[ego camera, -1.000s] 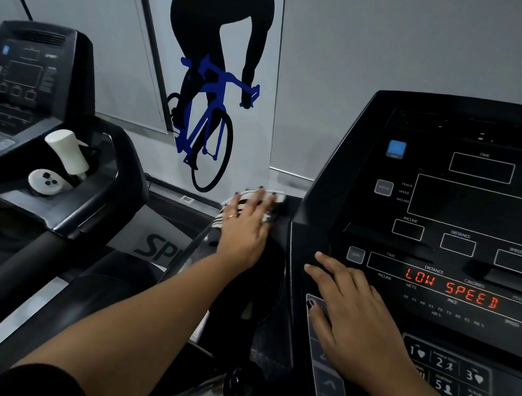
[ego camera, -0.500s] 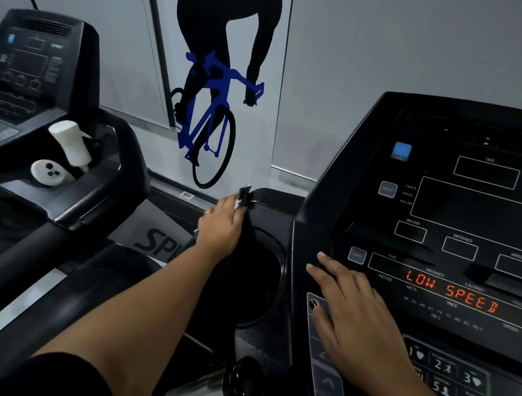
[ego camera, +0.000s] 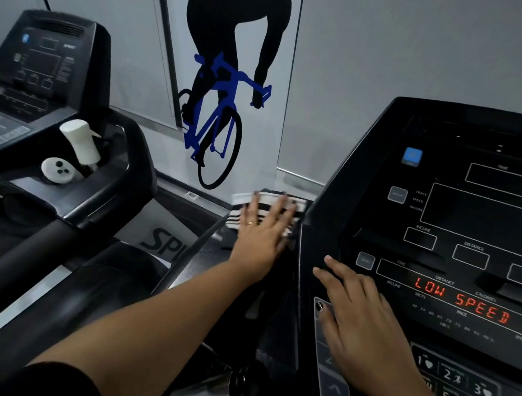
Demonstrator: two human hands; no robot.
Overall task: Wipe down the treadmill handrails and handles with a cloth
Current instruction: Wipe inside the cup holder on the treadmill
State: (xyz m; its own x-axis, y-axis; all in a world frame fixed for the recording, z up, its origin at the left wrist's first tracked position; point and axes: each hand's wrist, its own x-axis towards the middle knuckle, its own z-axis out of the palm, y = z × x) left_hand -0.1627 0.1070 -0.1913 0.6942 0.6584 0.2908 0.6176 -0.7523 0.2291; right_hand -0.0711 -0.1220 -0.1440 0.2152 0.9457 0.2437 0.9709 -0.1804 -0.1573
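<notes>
My left hand (ego camera: 262,233) lies flat, fingers straight and spread, pressing the black-and-white striped cloth (ego camera: 240,205) onto the far end of the treadmill's black side arm (ego camera: 210,257), just beside the black console panel (ego camera: 478,222). My right hand (ego camera: 361,329) rests on the console's left edge, fingers relaxed, gripping nothing.

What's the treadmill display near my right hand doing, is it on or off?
On. The display shows lit red letters reading LOW SPEED; the panels above it are dark.
</notes>
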